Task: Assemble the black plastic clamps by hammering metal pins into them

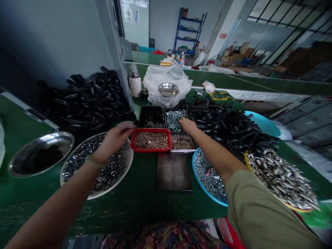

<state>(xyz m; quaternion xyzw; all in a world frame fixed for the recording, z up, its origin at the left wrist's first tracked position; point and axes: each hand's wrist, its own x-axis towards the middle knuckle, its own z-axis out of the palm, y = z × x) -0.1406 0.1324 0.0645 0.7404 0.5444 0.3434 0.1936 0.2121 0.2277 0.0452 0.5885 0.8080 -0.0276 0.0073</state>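
My left hand (118, 138) is raised over the right part of a white basin (129, 160) of shiny curved metal pieces. Its fingers point right, drawn together and blurred, beside a black tray (141, 117) with small dark bits. Something dark shows at the fingertips, too small to name. My right hand (187, 125) reaches into a black tray of silver screws (174, 119), its curled fingertips touching them. In front stand a red tray (169, 147) of copper-coloured pins and a tray of small brownish parts (183, 141).
A flat, dark square tray (174, 173) lies nearer me. Around stand a steel bowl (15, 166), a blue basin (198, 176) of small metal parts and a yellow-rimmed basin of metal sleeves (282, 180). Black curved parts heap up left (90, 98) and right (228, 121). Behind is a white thermos (135, 85).
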